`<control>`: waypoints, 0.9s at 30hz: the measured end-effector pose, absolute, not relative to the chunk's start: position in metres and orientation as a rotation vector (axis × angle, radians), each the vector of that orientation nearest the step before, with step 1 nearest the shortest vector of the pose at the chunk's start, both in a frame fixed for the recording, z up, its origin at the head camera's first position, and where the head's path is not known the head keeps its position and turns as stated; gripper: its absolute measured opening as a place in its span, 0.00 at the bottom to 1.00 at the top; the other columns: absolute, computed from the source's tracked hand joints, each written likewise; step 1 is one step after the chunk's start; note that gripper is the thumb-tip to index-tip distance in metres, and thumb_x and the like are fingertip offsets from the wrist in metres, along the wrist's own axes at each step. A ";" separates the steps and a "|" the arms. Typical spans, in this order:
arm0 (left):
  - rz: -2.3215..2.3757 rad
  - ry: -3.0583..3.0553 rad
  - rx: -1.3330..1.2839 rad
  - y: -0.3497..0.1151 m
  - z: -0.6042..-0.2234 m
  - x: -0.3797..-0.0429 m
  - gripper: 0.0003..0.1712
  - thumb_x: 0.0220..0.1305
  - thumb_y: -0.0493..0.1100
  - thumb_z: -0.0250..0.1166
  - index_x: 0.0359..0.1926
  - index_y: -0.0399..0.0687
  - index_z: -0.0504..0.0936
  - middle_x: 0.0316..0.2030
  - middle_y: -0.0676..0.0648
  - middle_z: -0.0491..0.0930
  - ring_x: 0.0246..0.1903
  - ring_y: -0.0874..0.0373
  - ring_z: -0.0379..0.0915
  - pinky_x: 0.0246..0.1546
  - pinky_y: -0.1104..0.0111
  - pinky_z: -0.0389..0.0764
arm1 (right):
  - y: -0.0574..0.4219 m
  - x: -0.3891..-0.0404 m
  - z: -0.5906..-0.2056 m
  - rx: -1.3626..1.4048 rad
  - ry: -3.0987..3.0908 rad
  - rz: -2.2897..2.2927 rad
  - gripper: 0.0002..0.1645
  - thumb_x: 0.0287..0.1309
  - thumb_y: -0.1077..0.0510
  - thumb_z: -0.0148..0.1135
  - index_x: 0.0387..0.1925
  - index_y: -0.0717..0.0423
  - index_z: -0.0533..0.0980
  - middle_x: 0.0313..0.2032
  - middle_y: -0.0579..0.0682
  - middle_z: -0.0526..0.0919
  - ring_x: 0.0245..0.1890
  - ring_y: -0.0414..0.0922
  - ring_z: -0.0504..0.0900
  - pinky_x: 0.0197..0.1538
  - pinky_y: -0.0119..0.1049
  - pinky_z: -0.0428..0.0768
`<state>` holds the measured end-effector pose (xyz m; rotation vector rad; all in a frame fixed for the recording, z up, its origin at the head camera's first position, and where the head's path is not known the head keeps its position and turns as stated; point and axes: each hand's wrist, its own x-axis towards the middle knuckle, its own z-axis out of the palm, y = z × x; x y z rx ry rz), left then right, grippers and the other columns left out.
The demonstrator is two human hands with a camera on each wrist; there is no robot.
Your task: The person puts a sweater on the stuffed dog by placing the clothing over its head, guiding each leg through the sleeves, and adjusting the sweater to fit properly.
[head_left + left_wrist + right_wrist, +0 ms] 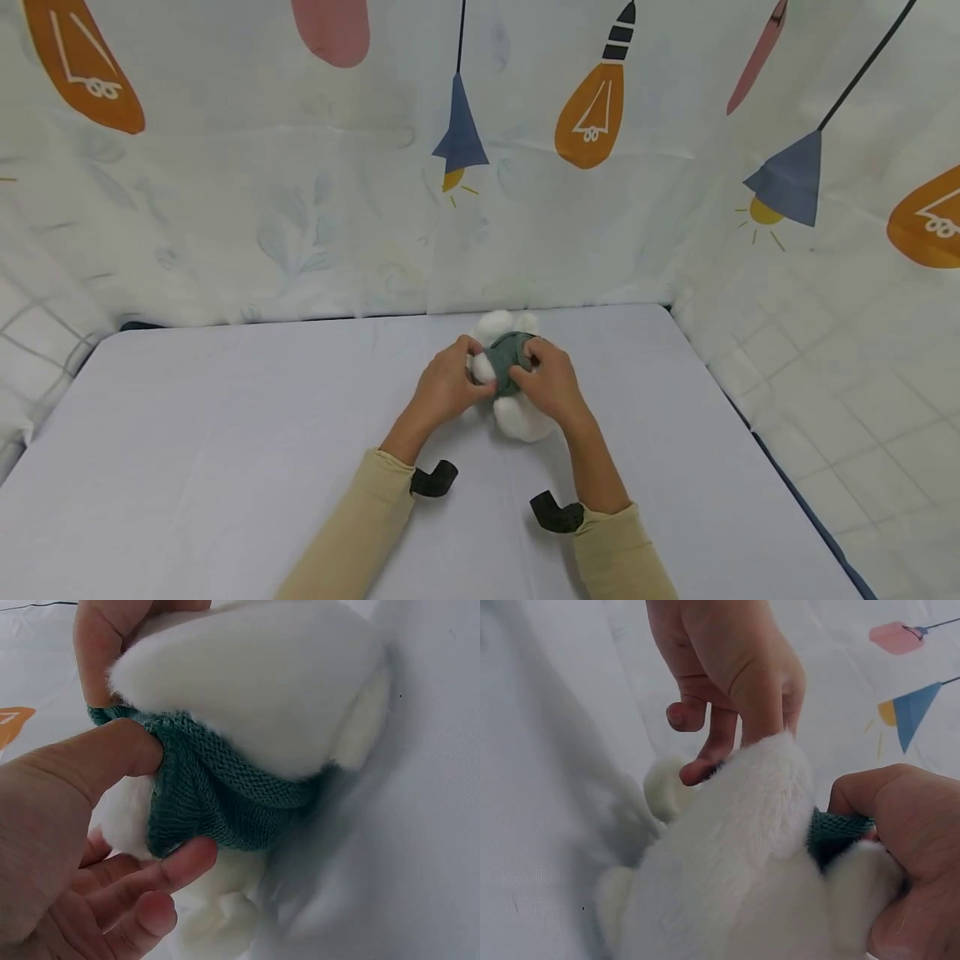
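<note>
From the head view I see a person bent to a small plush job: a white toy (522,418) in a green knit (508,354) lies on the white table (247,442), close to its far edge and a little right of centre. The left hand (447,382) has it from the left, a white bulge showing between thumb and fingers; the right hand (551,382) has its fingertips in the knit on the other side. Both arms wear tan sleeves (348,533), with a black piece (435,480) at each wrist. Behind hangs a sheet (367,225) printed with orange bulbs (590,117) and blue lamps (791,177).

In the left wrist view, the left hand is narrow on the knit — thumb over its edge, fingers curled in below. The knit is bunched in folds, with a big white part of the toy above it and smaller white parts below. A finger of the right hand comes down onto the cloth at the top.

In the right wrist view, the toy's white fur fills the lower middle. The right hand is bent round a white limb and a strip of knit; the left hand reaches down behind the toy — its grip there is partly hidden.
</note>
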<state>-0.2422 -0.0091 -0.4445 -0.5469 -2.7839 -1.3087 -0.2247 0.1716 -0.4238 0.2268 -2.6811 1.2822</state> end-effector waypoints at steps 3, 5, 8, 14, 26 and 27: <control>-1.277 -2.773 -0.629 -0.004 -0.450 -0.243 0.25 0.53 0.44 0.73 0.49 0.45 0.72 0.39 0.45 0.82 0.35 0.54 0.79 0.34 0.61 0.78 | 0.173 -0.225 -0.424 0.219 -2.677 1.284 0.17 0.53 0.67 0.62 0.23 0.55 0.61 0.24 0.47 0.61 0.27 0.44 0.63 0.31 0.34 0.62; -1.236 -2.769 -0.682 -0.001 -0.452 -0.243 0.25 0.54 0.44 0.72 0.51 0.46 0.73 0.39 0.45 0.82 0.36 0.55 0.78 0.35 0.61 0.78 | 0.174 -0.226 -0.425 0.201 -2.672 1.284 0.16 0.53 0.66 0.62 0.23 0.55 0.62 0.24 0.48 0.62 0.28 0.44 0.63 0.32 0.34 0.63; -1.210 -2.760 -0.716 0.000 -0.452 -0.242 0.26 0.56 0.48 0.71 0.53 0.48 0.73 0.34 0.49 0.82 0.32 0.59 0.77 0.32 0.65 0.76 | 0.176 -0.227 -0.425 0.174 -2.666 1.267 0.15 0.53 0.66 0.61 0.23 0.55 0.62 0.25 0.48 0.64 0.28 0.44 0.64 0.32 0.34 0.63; -1.303 -2.661 -0.674 -0.006 -0.439 -0.239 0.26 0.58 0.56 0.69 0.53 0.52 0.75 0.26 0.53 0.79 0.24 0.64 0.71 0.25 0.71 0.73 | 0.178 -0.228 -0.424 0.237 -2.651 1.228 0.15 0.49 0.67 0.64 0.24 0.56 0.64 0.26 0.48 0.67 0.30 0.44 0.65 0.34 0.35 0.65; -1.424 -2.623 -0.700 -0.020 -0.433 -0.244 0.13 0.56 0.43 0.66 0.42 0.46 0.74 0.44 0.47 0.77 0.40 0.54 0.74 0.37 0.63 0.79 | 0.183 -0.229 -0.420 0.189 -2.659 1.219 0.14 0.51 0.62 0.68 0.31 0.56 0.68 0.43 0.53 0.74 0.51 0.50 0.73 0.56 0.47 0.72; -1.437 -2.627 -0.709 -0.022 -0.432 -0.245 0.14 0.57 0.42 0.66 0.44 0.47 0.74 0.45 0.47 0.77 0.42 0.54 0.75 0.39 0.62 0.79 | 0.184 -0.229 -0.420 0.188 -2.662 1.255 0.14 0.52 0.59 0.70 0.32 0.56 0.70 0.44 0.53 0.74 0.52 0.50 0.73 0.58 0.47 0.72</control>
